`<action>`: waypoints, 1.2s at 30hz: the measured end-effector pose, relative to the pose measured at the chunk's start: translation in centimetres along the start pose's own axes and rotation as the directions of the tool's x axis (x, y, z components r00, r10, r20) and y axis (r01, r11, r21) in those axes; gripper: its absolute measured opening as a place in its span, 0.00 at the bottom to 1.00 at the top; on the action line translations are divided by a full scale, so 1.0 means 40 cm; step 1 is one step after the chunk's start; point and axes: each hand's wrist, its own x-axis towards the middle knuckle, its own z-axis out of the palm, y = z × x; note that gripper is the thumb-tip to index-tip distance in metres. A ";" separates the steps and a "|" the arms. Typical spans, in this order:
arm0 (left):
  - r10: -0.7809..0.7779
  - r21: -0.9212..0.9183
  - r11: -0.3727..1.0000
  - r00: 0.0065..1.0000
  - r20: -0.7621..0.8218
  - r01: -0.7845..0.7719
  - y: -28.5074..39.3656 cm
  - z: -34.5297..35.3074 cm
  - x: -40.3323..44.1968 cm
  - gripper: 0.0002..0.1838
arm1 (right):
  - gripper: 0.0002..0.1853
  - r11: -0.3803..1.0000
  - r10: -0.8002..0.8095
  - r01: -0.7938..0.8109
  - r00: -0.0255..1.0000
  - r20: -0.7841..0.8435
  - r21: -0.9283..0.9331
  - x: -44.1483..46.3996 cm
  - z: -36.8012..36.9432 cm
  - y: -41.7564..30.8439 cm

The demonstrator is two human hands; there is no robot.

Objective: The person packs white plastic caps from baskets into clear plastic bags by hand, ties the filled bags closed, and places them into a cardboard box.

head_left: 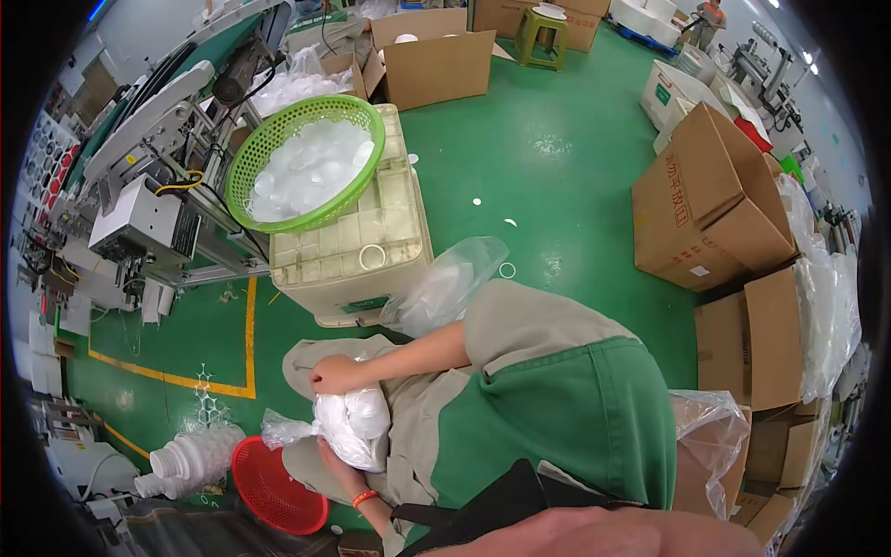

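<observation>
A clear plastic bag (351, 436) packed with white, rounded pieces rests on my lap, its loose end sticking out to the left. My right hand (340, 374) is closed on the upper part of the bag, fingers curled. From below, my left hand (342, 469), with an orange band at the wrist, holds the bag's underside; its fingers are partly hidden. A red basket (278, 487) sits on the floor near my left knee. Close to my right arm, an empty-looking clear bag (455, 283) leans against a cream plastic crate (353, 237).
A green basket (379, 139) full of translucent discs stands on the crate beside a white ring (372, 257). Machinery (148, 218) lines the left. Stacked white rings (190, 455) lie on the floor. Cardboard boxes (705, 200) stand right; a stool (543, 42) and another person (711, 20) are farther back.
</observation>
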 end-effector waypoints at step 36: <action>-0.051 0.047 0.997 0.984 -0.174 0.060 -0.010 -0.011 0.003 0.26 | 0.14 0.998 -0.008 0.004 0.997 0.071 0.059 0.019 -0.011 0.002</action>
